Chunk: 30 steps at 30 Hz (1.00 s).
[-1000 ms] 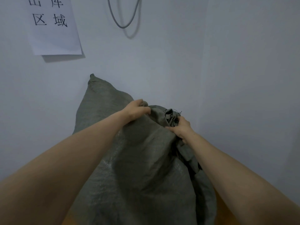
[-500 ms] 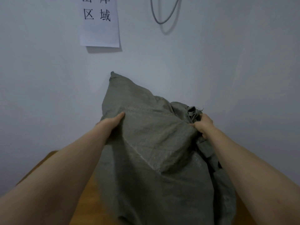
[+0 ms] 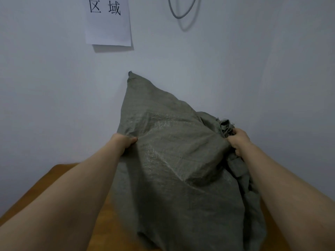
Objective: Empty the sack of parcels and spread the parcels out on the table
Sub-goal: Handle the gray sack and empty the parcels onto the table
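1. While the grey-green sack (image 3: 172,169) stands on the wooden desk (image 3: 108,227) by the wall (image 3: 54,105), 1 corner points up.
2. Left grip (image 3: 125,142) pinches the sack's left edge, thumb on the front.
3. Right grip (image 3: 239,140) is clenched round bunched fabric at the sack's right.
4. Paper sign (image 3: 108,26) hangs on the wall above.

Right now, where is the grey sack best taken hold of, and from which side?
Likely its slack fabric, not the taut, bulging middle of the sack: the bunched neck from the right, where the right hand grips, and the left edge below the peaked corner from the left, where the left hand holds.
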Each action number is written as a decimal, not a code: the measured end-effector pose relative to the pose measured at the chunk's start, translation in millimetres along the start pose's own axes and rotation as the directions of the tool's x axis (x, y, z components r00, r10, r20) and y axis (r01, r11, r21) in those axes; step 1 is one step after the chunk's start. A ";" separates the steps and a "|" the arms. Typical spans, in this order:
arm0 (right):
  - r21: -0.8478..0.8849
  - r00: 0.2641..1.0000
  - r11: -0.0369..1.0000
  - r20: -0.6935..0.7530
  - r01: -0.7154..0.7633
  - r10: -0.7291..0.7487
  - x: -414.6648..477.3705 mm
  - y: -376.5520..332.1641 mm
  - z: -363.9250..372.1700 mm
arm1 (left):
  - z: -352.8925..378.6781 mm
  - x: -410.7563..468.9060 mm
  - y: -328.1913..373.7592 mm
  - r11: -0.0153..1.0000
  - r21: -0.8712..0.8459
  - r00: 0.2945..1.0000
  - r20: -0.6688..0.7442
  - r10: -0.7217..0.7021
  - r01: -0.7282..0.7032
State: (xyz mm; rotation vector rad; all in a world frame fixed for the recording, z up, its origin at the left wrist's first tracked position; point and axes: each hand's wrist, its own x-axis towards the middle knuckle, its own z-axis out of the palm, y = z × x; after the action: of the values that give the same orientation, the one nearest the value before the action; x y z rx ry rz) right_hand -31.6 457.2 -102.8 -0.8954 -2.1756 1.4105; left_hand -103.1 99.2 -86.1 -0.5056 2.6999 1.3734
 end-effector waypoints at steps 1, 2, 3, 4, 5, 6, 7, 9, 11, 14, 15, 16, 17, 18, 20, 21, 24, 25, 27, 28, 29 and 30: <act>0.024 1.000 1.000 0.001 -0.006 0.006 4.2 2.9 -0.7 | 1.1 1.9 1.1 1.000 0.003 1.000 -0.017 0.012 -0.012; 0.061 1.000 0.998 0.004 -0.001 0.000 1.8 2.5 -2.4 | 1.9 2.6 2.0 1.000 -0.002 0.999 -0.027 0.018 -0.018; 0.102 1.000 0.995 0.016 0.000 -0.002 -3.0 0.6 -4.9 | 2.4 2.9 3.5 1.000 -0.014 0.999 -0.043 0.023 -0.023; 0.150 1.000 0.989 0.027 -0.003 -0.001 -8.0 -1.7 -7.0 | 2.5 3.1 5.4 0.999 -0.034 0.998 -0.059 0.036 -0.038; 0.199 0.999 0.980 0.046 -0.018 0.009 -11.3 -2.7 -9.1 | 2.7 3.9 7.0 0.997 -0.060 0.997 -0.069 0.047 -0.051; 0.245 0.998 0.968 0.062 -0.043 0.029 -10.6 -0.8 -9.4 | 3.6 5.0 8.8 0.994 -0.090 0.995 -0.079 0.053 -0.060; 0.287 0.996 0.956 0.079 -0.060 0.039 -10.8 0.4 -9.0 | 4.5 6.1 10.9 0.990 -0.128 0.994 -0.092 0.056 -0.067; 0.348 0.994 0.934 0.100 -0.085 0.053 -10.8 0.9 -7.6 | 4.9 7.9 17.9 0.977 -0.195 0.989 -0.131 0.062 -0.087; 0.372 0.992 0.924 0.115 -0.087 0.047 -8.6 1.1 -2.3 | 0.5 10.8 29.0 0.965 -0.236 0.978 -0.198 0.068 -0.115; 0.405 0.995 0.911 0.094 -0.079 0.044 -11.7 1.8 8.8 | -13.2 13.3 54.0 0.933 -0.330 0.957 -0.285 0.049 -0.146; 0.421 0.994 0.903 0.093 -0.083 0.048 -12.8 3.4 13.1 | -18.6 11.0 64.2 0.917 -0.360 0.950 -0.306 0.057 -0.171; 0.436 0.994 0.895 0.093 -0.098 0.064 -12.8 7.4 19.5 | -23.2 8.5 75.2 0.903 -0.375 0.939 -0.333 0.080 -0.210; 0.462 0.992 0.880 0.103 -0.112 0.072 -15.8 10.9 25.8 | -27.6 6.8 86.6 0.892 -0.362 0.922 -0.364 0.130 -0.269; 0.492 0.991 0.861 0.110 -0.124 0.080 -20.4 13.5 32.7 | -31.7 3.1 98.1 0.885 -0.337 0.905 -0.384 0.183 -0.322; 0.528 0.987 0.835 0.127 -0.153 0.100 -24.3 19.9 49.1 | -39.4 -7.0 118.2 0.869 -0.304 0.884 -0.389 0.261 -0.390; 0.534 0.984 0.829 0.153 -0.163 0.096 -28.8 22.2 56.6 | -41.9 -9.3 125.7 0.861 -0.303 0.880 -0.384 0.281 -0.407; 0.406 0.971 0.902 0.234 -0.146 0.052 -44.0 25.8 67.5 | -45.0 -16.0 131.8 0.872 -0.297 0.895 -0.343 0.284 -0.390; 0.346 0.966 0.931 0.258 -0.117 0.026 -47.4 26.6 67.1 | -43.8 -15.5 129.1 0.881 -0.255 0.890 -0.338 0.305 -0.399; 0.128 0.958 0.989 0.285 -0.071 0.032 -51.8 33.0 61.3 | -42.3 -18.2 119.3 0.899 -0.189 0.889 -0.324 0.324 -0.396; -0.057 0.969 0.998 0.243 -0.040 0.053 -50.2 35.9 55.3 | -41.8 -19.9 113.4 0.907 -0.169 0.893 -0.315 0.321 -0.386; -0.209 0.981 0.977 0.178 -0.043 0.081 -43.1 38.9 50.4 | -41.2 -19.9 109.0 0.912 -0.159 0.898 -0.304 0.319 -0.378; -0.326 0.987 0.943 0.121 -0.064 0.108 -41.4 37.7 42.5 | -40.4 -19.0 106.1 0.913 -0.155 0.901 -0.289 0.323 -0.377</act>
State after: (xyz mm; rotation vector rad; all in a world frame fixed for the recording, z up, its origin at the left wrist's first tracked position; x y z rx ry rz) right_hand -17.4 411.2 -154.1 -1.0434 -2.5509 1.2046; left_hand -115.8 129.9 24.1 -0.2228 2.9843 1.8128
